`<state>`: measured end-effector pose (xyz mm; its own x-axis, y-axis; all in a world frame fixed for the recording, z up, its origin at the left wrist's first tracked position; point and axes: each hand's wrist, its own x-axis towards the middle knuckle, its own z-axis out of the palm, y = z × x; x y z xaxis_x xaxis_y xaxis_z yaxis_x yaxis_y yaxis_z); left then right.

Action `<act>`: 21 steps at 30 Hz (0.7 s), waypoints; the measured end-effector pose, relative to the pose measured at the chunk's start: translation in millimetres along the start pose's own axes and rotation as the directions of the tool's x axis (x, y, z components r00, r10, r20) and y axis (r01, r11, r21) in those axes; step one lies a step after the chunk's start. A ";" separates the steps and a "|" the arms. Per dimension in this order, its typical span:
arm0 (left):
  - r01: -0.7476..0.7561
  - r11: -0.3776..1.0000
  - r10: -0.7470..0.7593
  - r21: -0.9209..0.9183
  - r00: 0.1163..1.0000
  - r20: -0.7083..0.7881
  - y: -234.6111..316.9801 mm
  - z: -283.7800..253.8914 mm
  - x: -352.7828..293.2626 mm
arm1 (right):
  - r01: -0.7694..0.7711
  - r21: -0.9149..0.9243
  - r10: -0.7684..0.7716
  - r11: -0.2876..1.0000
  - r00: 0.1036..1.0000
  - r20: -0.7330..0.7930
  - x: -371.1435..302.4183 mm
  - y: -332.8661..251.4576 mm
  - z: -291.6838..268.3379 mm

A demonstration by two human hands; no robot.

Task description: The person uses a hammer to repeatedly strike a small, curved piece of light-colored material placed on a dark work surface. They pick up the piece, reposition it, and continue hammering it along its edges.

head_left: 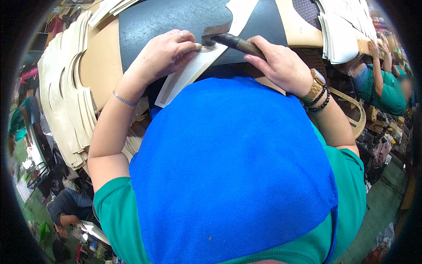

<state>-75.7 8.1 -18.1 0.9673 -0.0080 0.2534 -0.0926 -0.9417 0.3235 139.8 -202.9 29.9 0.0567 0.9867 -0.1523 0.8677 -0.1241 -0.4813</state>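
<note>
My right hand [277, 64] is closed around the dark handle of a hammer [233, 43]. The hammer's metal head rests on or just above a long white strip of sheet material [189, 72], possibly leather. Beside the head, my left hand [171, 50] has its fingers bent and pressed together at the strip's edge, fingertips almost touching the metal. The strip runs diagonally over a dark, curved work surface [162, 26], its narrow end pointing toward me. The underside of my left fingers is hidden.
Stacked cream cut pieces [61, 97] lie on the left, and another white stack [343, 35] at the far right. A tan board [301, 28] borders the dark surface. Co-workers sit on both sides; one in a green shirt [387, 90] is at right.
</note>
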 end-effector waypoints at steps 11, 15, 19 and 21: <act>0.201 0.972 -0.172 0.120 0.961 -0.216 26.2 18.6 -35.1 | -0.034 0.060 0.028 0.998 0.995 0.097 16.4 -6.3 5.6; 0.265 0.960 -0.238 0.086 0.942 -0.238 20.2 20.8 -28.1 | 0.170 0.017 -0.164 0.985 0.968 -0.188 29.8 0.5 1.7; 0.499 0.849 -0.430 0.172 0.843 -0.323 14.5 27.5 -13.7 | 0.097 0.192 -0.057 0.977 0.977 -0.204 27.2 12.7 17.6; 0.522 0.840 -0.457 0.147 0.827 -0.327 15.1 30.6 -9.9 | -0.060 0.013 0.060 0.998 0.997 -0.052 21.4 12.7 16.8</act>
<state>-79.4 -16.3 -43.6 0.7655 0.5333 0.3599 0.4618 -0.8450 0.2698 143.8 -185.0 6.1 0.1344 0.9815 -0.1364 0.8563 -0.1843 -0.4825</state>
